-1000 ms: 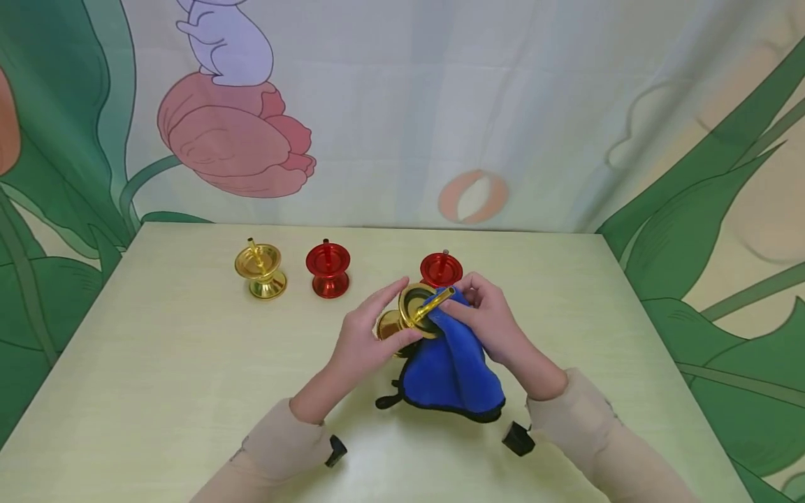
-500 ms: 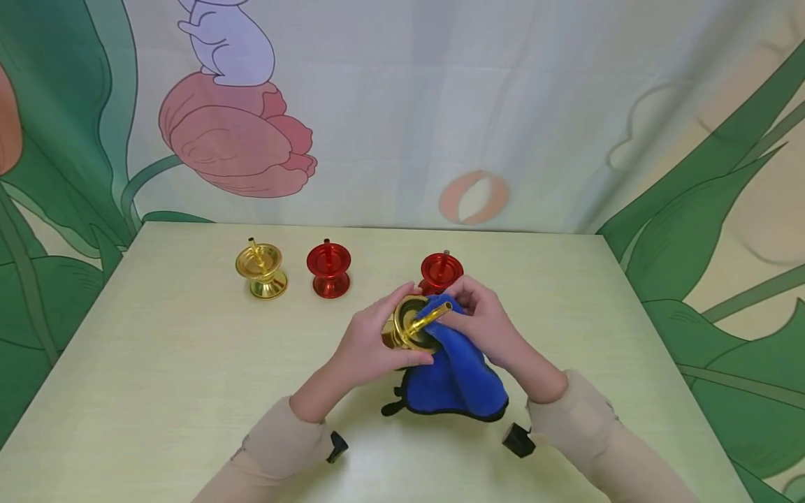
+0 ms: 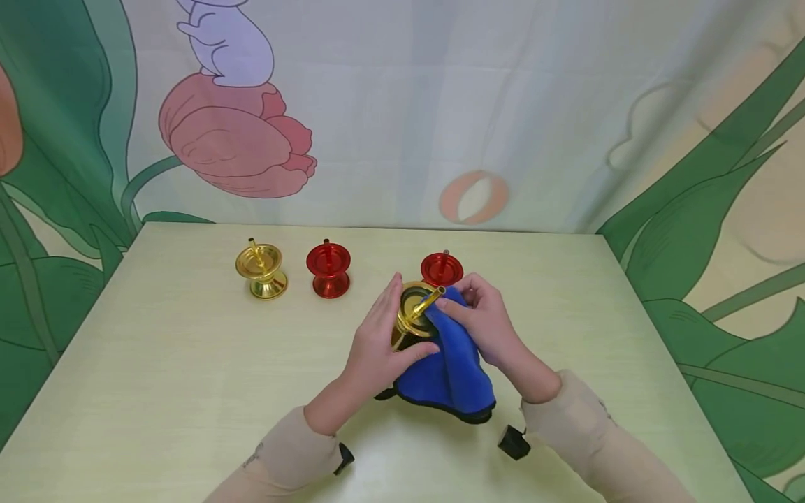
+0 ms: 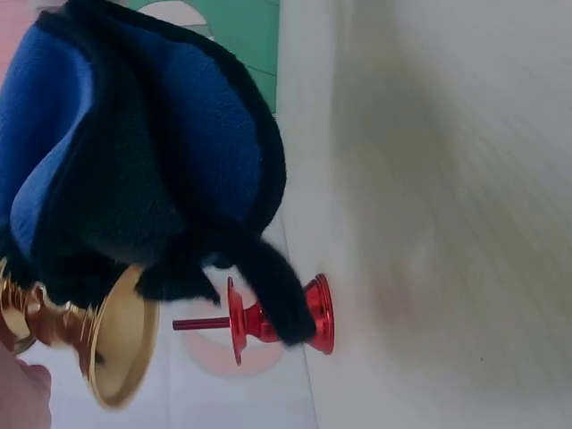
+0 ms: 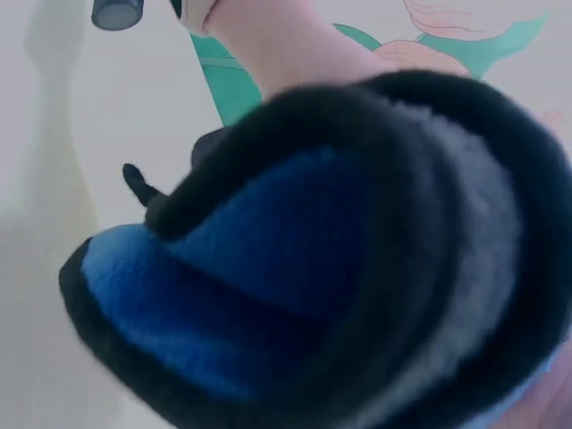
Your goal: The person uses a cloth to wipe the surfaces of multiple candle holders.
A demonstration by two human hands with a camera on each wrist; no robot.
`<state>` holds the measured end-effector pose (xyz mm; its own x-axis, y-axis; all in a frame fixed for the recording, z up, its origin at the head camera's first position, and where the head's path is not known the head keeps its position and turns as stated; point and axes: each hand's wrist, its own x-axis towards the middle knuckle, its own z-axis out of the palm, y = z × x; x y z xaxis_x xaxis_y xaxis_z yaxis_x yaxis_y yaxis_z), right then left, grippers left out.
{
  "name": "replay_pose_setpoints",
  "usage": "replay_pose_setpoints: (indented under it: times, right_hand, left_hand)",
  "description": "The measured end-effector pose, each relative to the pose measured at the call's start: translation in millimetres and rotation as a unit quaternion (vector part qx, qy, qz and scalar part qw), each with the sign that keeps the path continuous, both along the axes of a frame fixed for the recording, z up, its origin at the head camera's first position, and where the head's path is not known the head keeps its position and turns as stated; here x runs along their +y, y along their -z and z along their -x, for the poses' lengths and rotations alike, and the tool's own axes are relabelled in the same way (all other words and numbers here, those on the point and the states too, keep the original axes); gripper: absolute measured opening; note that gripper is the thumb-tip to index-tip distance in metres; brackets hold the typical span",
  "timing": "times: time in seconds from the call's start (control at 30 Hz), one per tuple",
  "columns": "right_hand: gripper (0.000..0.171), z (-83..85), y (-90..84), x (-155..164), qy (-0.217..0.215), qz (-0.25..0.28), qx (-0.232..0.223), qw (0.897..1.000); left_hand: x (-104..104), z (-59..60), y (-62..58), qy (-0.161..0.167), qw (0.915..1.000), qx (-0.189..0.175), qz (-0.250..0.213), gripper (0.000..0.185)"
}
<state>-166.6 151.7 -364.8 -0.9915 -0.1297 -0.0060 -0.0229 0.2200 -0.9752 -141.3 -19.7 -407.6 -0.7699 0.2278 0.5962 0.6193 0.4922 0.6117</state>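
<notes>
My left hand (image 3: 377,342) holds a shiny gold candle holder (image 3: 410,296) between thumb and fingers, raised over the table and tilted so its dish and thin tube face up and to the right. In my right hand (image 3: 487,321) a blue cloth (image 3: 462,374) with black edging is pinched near its top, pressed against the dish beside the tube. The rest of the cloth hangs down in folds. The left wrist view shows the holder's round base (image 4: 123,344) beside the dangling cloth (image 4: 214,125). Folded cloth (image 5: 259,241) fills much of the right wrist view, hiding the right fingertips.
Toward the back of the pale table (image 3: 189,391) stand another gold candle holder (image 3: 267,279) and a red one (image 3: 329,269) at left. A second red holder (image 3: 441,268) stands just behind my hands. A printed curtain (image 3: 377,105) hangs behind the table's far edge.
The gold holder dipped toward me, then rose back and turned slightly in my left hand, whose fingers now lie straighter. The cloth shifts with it, its lower end swinging a little left.
</notes>
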Motion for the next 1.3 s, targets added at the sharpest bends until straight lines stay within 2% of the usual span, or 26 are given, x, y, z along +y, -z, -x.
replay_pose_setpoints:
  times: [0.13,0.2,0.27,0.33,0.43,0.5,0.57,0.67,0.8,0.97,1.13,1.3]
  right_hand:
    - [0.02,-2.4,-0.9,-2.9,-0.001,-0.012,0.01,1.0]
    - [0.018,-3.5,-2.5,-2.9,-0.008,-0.029,0.026,0.999]
    - [0.017,-3.7,-4.2,-2.2,-0.022,-0.046,0.041,0.998]
    - [0.016,-3.5,-5.8,-0.9,-0.042,-0.063,0.05,0.996]
    - [0.014,-1.9,-6.7,2.2,-0.08,-0.092,0.061,0.991]
    - [0.014,-1.4,-6.8,4.2,-0.104,-0.115,0.07,0.985]
    - [0.014,-1.3,-6.9,5.3,-0.122,-0.134,0.08,0.98]
    - [0.016,-2.2,-8.1,6.3,-0.123,-0.149,0.092,0.977]
    - [0.02,-1.2,-8.7,9.7,-0.081,-0.141,0.101,0.982]
    - [0.028,-0.2,-5.9,15.6,-0.022,-0.059,0.083,0.995]
    - [0.04,-4.2,-1.0,14.1,-0.035,0.015,0.049,0.998]
    - [0.038,-9.5,-0.3,9.0,-0.065,0.018,0.028,0.997]
  left_hand:
    - [2.3,1.1,-2.6,-0.037,0.999,0.007,0.024,0.092]
    - [0.3,2.3,-5.0,-0.039,0.9986,0.019,0.03,0.089]
    - [-3.5,3.7,-7.4,-0.028,0.9987,0.028,0.034,0.086]
    - [-8.4,5.5,-9.4,-0.001,0.9991,0.024,0.035,0.085]
    - [-16.6,8.1,-12.6,0.069,0.997,-0.02,0.027,0.083]
    - [-21.3,9.1,-14.7,0.119,0.9906,-0.064,0.021,0.083]
    - [-24.8,9.4,-16.5,0.155,0.9823,-0.104,0.013,0.083]
    - [-27.4,8.9,-17.2,0.175,0.973,-0.15,-0.005,0.083]
    - [-28.5,8.6,-14.4,0.155,0.9675,-0.193,-0.048,0.083]
    - [-28.3,9.7,-13.5,0.077,0.9638,-0.217,-0.134,0.081]
    - [-23.3,11.2,-13.7,0.012,0.9585,-0.195,-0.208,0.077]
    - [-18.7,10.5,-15.2,-0.017,0.9543,-0.179,-0.239,0.073]
